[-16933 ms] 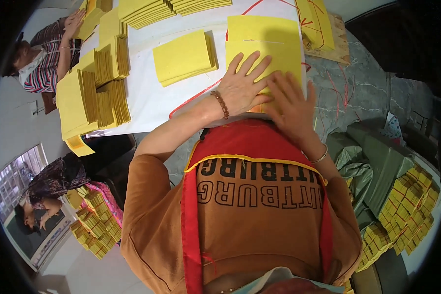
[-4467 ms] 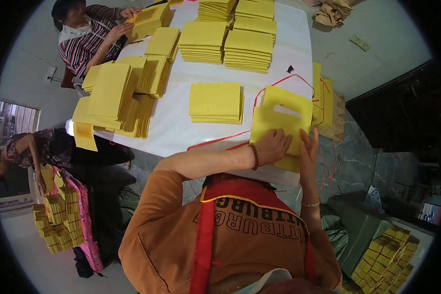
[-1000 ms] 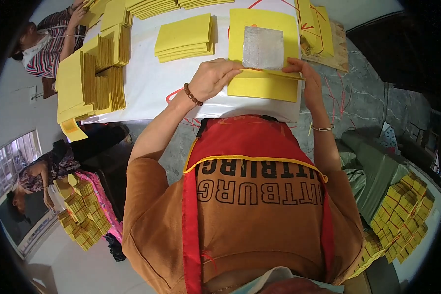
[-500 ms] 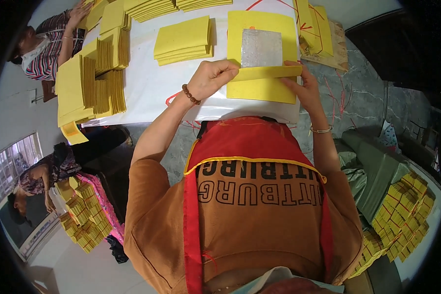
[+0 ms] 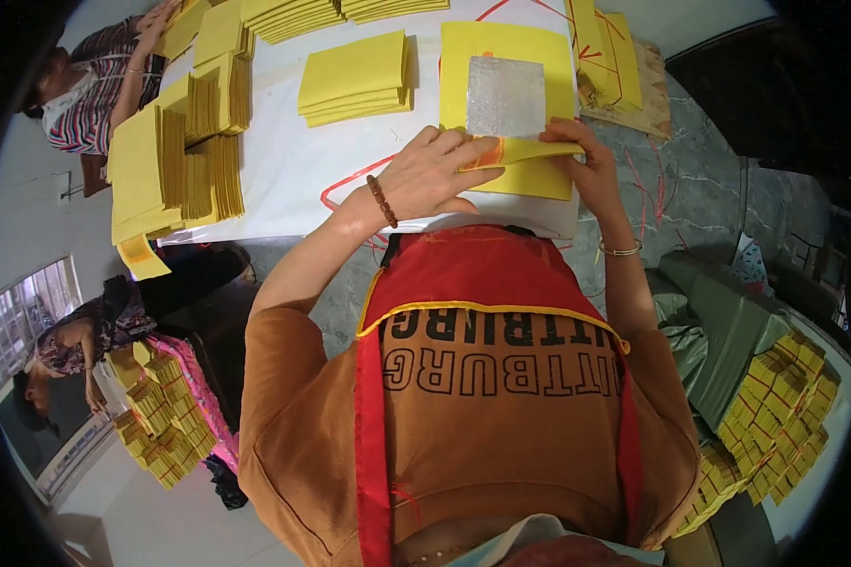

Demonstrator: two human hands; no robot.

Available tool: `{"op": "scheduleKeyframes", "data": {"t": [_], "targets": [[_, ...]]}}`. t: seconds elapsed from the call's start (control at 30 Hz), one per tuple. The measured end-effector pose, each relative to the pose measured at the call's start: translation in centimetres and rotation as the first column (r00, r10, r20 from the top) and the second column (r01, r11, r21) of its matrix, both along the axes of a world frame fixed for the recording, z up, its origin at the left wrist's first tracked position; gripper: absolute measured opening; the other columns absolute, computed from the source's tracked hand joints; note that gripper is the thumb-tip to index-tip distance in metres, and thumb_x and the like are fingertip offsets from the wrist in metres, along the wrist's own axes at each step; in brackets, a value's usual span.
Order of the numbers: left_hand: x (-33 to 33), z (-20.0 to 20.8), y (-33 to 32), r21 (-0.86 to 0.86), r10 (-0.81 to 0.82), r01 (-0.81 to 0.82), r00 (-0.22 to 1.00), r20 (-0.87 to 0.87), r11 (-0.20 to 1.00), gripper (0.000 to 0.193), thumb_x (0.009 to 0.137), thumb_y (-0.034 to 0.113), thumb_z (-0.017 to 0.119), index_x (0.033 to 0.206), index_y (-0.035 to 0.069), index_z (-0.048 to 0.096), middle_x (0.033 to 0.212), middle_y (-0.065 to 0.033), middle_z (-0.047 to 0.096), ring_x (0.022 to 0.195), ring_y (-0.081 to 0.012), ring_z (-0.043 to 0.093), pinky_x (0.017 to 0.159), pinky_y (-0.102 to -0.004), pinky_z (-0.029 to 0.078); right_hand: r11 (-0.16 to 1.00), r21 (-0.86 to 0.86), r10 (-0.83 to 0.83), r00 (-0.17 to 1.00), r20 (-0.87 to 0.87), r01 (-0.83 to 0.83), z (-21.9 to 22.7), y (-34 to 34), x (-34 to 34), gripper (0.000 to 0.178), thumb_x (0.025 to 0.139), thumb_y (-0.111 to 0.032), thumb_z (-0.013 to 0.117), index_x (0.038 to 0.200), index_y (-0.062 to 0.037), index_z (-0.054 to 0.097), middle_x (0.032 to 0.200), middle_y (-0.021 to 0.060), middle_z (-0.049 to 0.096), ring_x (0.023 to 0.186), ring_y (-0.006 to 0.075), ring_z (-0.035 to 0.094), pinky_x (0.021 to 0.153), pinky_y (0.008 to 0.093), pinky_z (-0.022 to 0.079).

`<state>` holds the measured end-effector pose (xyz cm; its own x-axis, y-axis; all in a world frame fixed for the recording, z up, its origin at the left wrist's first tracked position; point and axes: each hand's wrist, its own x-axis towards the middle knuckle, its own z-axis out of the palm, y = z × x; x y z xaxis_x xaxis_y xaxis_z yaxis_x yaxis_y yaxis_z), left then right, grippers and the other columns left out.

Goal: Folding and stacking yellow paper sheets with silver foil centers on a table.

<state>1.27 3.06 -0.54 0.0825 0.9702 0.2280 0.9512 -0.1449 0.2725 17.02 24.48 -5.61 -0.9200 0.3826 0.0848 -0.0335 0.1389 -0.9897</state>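
Observation:
In front of me on the white table lies a large yellow paper sheet (image 5: 558,66) with a silvery, crinkled translucent square (image 5: 506,97) on it. Below that square a narrow folded strip of yellow paper (image 5: 539,151) lies across the sheet, with an orange patch near its left end. My left hand (image 5: 435,175) has its fingers stretched out and spread, the fingertips on the strip's left part. My right hand (image 5: 591,161) pinches the strip's right end between thumb and fingers. The pinch is partly hidden by the fingers.
A stack of folded yellow paper (image 5: 355,80) stands left of the sheet, with more stacks (image 5: 184,156) along the table's left side. Tied yellow bundles (image 5: 619,61) lie beyond the right edge. Another person's hand (image 5: 151,28) is at the far left; a second person works lower left.
My left hand has gone from pinching the strip's left end to spreading its fingers over it. The strip has come slightly nearer me and its orange patch now shows.

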Motion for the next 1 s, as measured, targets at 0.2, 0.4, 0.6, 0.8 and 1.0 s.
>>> {"op": "scheduleKeyframes", "data": {"t": [0.2,0.4,0.6,0.8,1.0], "targets": [[-1.3,-0.8,0.3,0.045,-0.031,0.026,0.993,0.11,0.999,0.043,0.069,0.029,0.071,0.108,0.013,0.062,0.115,-0.0059,0.056,0.094,-0.0234,0.053,0.08,-0.0343,0.044,0.999,-0.034,0.007,1.0,-0.023,-0.007,-0.3,0.1,0.0,0.03,0.081,-0.002,0.06,0.111,-0.0027,0.06,0.102,0.0074,0.064,0.096,0.0144,0.059,0.087,0.0273,0.045],[-1.9,-0.9,0.5,0.053,-0.015,-0.002,0.947,0.321,0.999,0.025,0.077,0.027,0.067,0.094,0.009,0.066,0.097,-0.0075,0.061,0.089,-0.0239,0.055,0.077,-0.0336,0.045,0.998,0.004,-0.064,0.998,0.029,0.064,-0.2,0.1,0.1,0.029,0.085,-0.012,0.06,0.112,-0.0007,0.06,0.102,0.0032,0.062,0.094,0.0094,0.054,0.084,0.0247,0.043],[-2.0,0.0,0.7,-0.133,0.179,-0.126,0.818,0.547,0.983,0.018,0.084,0.022,0.06,0.086,0.005,0.065,0.081,-0.0089,0.061,0.079,-0.0242,0.056,0.069,-0.033,0.046,0.977,-0.198,-0.072,0.996,0.049,0.08,-0.8,0.2,0.1,0.028,0.091,-0.018,0.055,0.112,0.0001,0.059,0.102,0.0009,0.06,0.094,0.0074,0.052,0.083,0.0223,0.041],[-2.3,0.5,1.0,-0.213,0.219,-0.105,0.746,0.629,0.971,0.015,0.079,0.015,0.057,0.08,0.001,0.063,0.075,-0.0089,0.06,0.073,-0.0237,0.057,0.065,-0.0325,0.045,0.985,-0.158,-0.062,0.996,0.07,0.073,-1.2,0.5,0.2,0.03,0.093,-0.021,0.053,0.114,0.0001,0.058,0.102,0.0011,0.059,0.094,0.008,0.051,0.083,0.0227,0.041],[-2.4,1.0,1.1,-0.291,0.253,-0.077,0.727,0.638,0.954,0.01,0.077,0.006,0.057,0.083,0.0,0.062,0.076,-0.0067,0.057,0.07,-0.0167,0.054,0.063,-0.0278,0.044,0.989,-0.13,-0.066,0.996,0.063,0.074,-1.1,0.6,0.2,0.034,0.094,-0.024,0.049,0.114,0.002,0.058,0.106,0.0034,0.06,0.097,0.0108,0.053,0.087,0.0241,0.041]]}}
